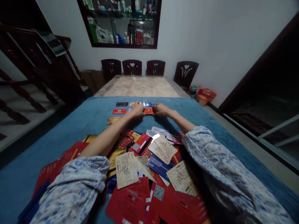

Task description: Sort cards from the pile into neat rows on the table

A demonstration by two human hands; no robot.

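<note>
Near the far side of the blue cloth, a red card lies between my hands. My left hand pinches its left edge, and my right hand has its fingers closed at the right edge. Just behind are a blue card and a beige card partly covered by my left hand. To the left, a dark card, another red card and a gold-brown card form a column. Below my forearms spreads a loose heap of red, gold, blue and cream cards, many overlapping.
The blue cloth covers the near part of a table with a marble-patterned top. Several dark chairs stand behind it. A stair railing is at left; a red bag sits on the floor at right.
</note>
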